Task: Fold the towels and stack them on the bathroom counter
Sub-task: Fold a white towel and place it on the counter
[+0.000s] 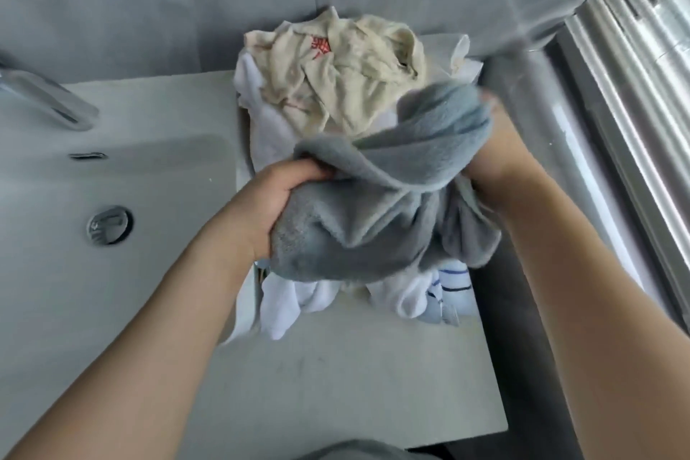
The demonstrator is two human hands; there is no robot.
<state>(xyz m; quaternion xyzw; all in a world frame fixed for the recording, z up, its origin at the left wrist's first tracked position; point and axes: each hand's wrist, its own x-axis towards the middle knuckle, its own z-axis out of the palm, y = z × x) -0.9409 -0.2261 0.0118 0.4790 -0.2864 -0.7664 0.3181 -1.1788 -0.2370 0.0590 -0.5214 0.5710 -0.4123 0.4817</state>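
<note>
Crumpled grey towel (377, 205), unfolded towel pile (336, 86)

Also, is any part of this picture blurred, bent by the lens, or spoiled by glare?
Head view: the grey towel smears at its upper edge by the right hand; the left hand is sharper. The wide lens bends the radiator bars, which shine bright. Light is soft, shadows faint.

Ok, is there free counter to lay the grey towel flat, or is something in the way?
Both the left hand and right hand already grip the grey towel. Directly beneath it lie crumpled white towels and a beige cloth. The counter nearer the person looks bare.
</note>
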